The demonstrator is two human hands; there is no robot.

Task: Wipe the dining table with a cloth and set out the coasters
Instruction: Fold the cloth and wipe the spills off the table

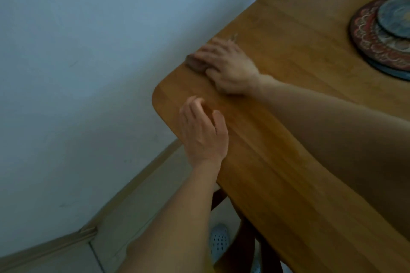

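Left forearm (177,217): bare, rising from the lower edge of the view towards the near edge of the table.
Left hand (204,131): back upward, lying on the near edge of the table just inside its rounded corner; fingers loosely curled, thumb apart, holding nothing.
Right forearm (332,122): bare, reaching in from the right across the tabletop.
Right hand (229,67): palm down on the cloth, fingers bent over its top and thumb against its near side, holding it pressed to the wood; outline blurred.
Cloth (195,64): small brownish wad, mostly covered by the right hand, lying on the table at the edge next to the wall, beyond the rounded corner.
Table (288,162): warm brown wood in long planks, with one rounded corner at mid-left.
Coasters (381,33): round patterned discs in an overlapping stack at the far right of the tabletop, well apart from both hands; a smaller bluish disc lies on a larger red-scalloped one, and the frame edge cuts the stack.
Wall (88,40): pale and plain, filling the upper left.
Floor (124,224): light tiles, bordered by a tan skirting board along the wall.
Shoe (218,241): white, perforated, seen below the table edge.
Chair (246,235): dark wooden parts under the table; shape unclear.
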